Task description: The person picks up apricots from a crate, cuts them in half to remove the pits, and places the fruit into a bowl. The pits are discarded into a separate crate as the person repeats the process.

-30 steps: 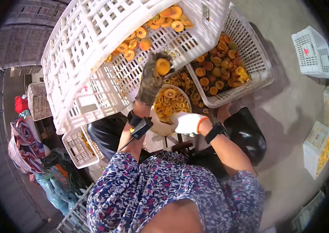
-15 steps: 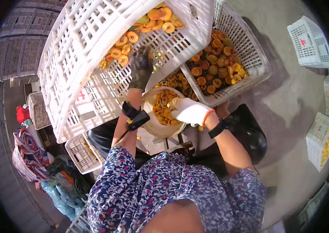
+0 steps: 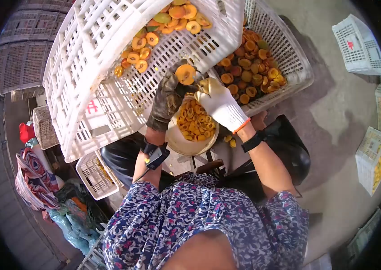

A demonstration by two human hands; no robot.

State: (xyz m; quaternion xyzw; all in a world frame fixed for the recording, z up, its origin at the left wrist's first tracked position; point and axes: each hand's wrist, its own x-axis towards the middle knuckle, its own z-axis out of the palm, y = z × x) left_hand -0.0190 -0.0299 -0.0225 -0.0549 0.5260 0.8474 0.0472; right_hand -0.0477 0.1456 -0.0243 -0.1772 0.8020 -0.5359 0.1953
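My left hand, in a dark, stained glove, holds a halved orange fruit with its cut face up. Close beside it, my right hand, in a white glove with an orange cuff, has its fingers closed; whatever they grip is too small to make out. Below both hands a round bucket contains many small orange pieces. A tilted white crate at the upper left holds fruit halves. Behind my right hand, another white crate holds more halves.
White crates stand on the floor at the right, one with orange fruit. A smaller crate is by my left leg. Bundled cloth and blue plastic lie at the left. Stacked crates rise behind.
My left hand has come back from the tilted crate with a fruit half. My right hand has risen from the bucket to meet it.
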